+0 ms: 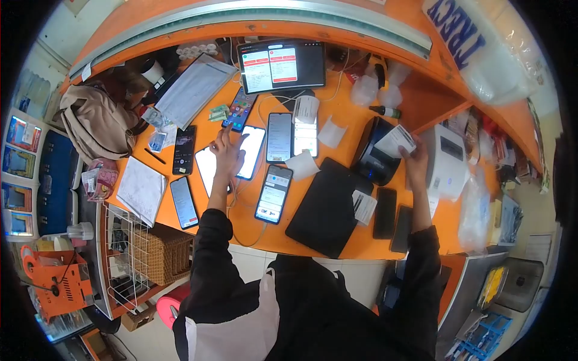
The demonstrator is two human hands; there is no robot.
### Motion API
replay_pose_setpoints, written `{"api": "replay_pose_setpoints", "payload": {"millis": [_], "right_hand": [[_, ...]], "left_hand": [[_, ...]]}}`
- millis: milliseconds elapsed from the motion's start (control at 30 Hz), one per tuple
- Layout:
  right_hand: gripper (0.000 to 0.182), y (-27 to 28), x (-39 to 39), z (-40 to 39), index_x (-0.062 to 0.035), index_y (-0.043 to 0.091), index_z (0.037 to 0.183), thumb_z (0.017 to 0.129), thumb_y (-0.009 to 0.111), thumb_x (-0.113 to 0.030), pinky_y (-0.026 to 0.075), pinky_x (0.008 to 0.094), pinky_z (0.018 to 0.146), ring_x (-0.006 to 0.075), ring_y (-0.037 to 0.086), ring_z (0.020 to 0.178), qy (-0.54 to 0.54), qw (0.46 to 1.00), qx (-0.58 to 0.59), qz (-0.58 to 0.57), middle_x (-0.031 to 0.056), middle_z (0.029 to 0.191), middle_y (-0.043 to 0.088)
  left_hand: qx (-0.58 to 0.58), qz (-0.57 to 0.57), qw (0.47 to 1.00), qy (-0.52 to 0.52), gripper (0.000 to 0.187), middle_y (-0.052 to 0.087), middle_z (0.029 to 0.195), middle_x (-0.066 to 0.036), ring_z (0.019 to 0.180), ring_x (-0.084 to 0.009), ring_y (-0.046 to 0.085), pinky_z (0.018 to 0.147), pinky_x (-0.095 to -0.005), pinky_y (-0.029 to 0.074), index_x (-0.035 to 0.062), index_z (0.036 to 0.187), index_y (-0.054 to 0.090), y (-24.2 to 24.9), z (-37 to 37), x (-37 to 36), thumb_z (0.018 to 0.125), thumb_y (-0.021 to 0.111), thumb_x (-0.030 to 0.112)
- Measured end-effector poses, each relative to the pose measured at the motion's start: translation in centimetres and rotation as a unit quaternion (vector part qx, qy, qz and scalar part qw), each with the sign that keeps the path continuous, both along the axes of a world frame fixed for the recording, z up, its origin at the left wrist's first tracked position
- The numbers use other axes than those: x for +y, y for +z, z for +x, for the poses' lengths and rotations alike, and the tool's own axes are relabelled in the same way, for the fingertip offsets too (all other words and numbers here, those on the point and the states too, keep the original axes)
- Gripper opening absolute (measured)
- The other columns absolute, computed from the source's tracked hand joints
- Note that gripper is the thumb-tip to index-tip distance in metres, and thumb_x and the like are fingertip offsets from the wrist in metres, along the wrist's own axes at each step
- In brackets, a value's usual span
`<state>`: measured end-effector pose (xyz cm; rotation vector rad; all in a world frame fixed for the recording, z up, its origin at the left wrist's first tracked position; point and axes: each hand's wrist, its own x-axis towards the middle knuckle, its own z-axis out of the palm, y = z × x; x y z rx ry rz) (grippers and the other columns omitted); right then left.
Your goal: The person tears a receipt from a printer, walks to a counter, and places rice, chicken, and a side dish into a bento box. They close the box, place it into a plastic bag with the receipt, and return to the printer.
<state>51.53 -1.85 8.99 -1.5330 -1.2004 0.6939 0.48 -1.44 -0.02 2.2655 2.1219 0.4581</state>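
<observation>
My left hand point(226, 157) is over the desk with fingers spread, one fingertip at the lower edge of a phone with a colourful home screen point(242, 108). Beneath that hand lie a phone with a bright white screen point(251, 153) and another lit white screen point(206, 168), partly covered. On the right, my right hand point(416, 157) pinches a printed receipt point(394, 142) at its edge. The receipt lies against the front of a black receipt printer point(372, 157), which shows a small blue light.
A tablet point(283, 66) stands at the back. More phones point(274, 194), a black closed laptop point(325, 210), paper slips point(332, 131) and a notebook point(141, 189) cover the orange desk. A white printer point(447, 161) stands at right, a beige backpack point(99, 123) at left. Charging cables cross the middle.
</observation>
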Motion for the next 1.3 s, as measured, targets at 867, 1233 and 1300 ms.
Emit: {"api": "replay_pose_setpoints", "payload": {"millis": [867, 1233, 1300], "right_hand": [[0.05, 1.9, 1.1, 1.1, 0.0025, 0.058, 0.124, 0.079, 0.076, -0.01, 0.052, 0.0394, 0.084, 0.0307, 0.068, 0.094, 0.104, 0.977, -0.178, -0.048, 0.0202, 0.1, 0.069], [0.009, 1.4, -5.3, -1.5, -0.0113, 0.072, 0.08, 0.08, 0.068, -0.019, 0.04, 0.0463, 0.098, 0.025, 0.065, 0.1, 0.252, 0.677, -0.691, 0.013, 0.0068, 0.094, 0.069], [0.008, 0.7, -6.5, -1.5, -0.0102, 0.073, 0.082, 0.08, 0.067, -0.016, 0.044, 0.0435, 0.095, 0.0265, 0.065, 0.099, 0.268, 0.676, -0.686, -0.031, 0.0078, 0.093, 0.068]], "left_hand": [[-0.244, 0.094, 0.94, -0.22, 0.017, 0.056, 0.127, -0.013, 0.123, -0.0337, 0.048, 0.104, -0.0475, 0.028, 0.0081, 0.094, 0.068, 6.8, 14.2, -3.5, 0.079, 0.061, 0.005], [0.071, -0.073, 0.901, -0.422, 0.105, 0.009, 0.165, -0.001, 0.15, -0.0195, 0.015, 0.106, -0.0604, 0.029, 0.0126, 0.155, 0.018, 6.6, 31.0, 5.6, 0.075, 0.075, 0.048], [0.093, -0.066, 0.905, -0.409, 0.105, 0.01, 0.164, -0.001, 0.15, -0.0187, 0.014, 0.108, -0.0628, 0.027, 0.0124, 0.155, 0.017, 6.6, 31.2, 5.4, 0.075, 0.075, 0.049]]}}
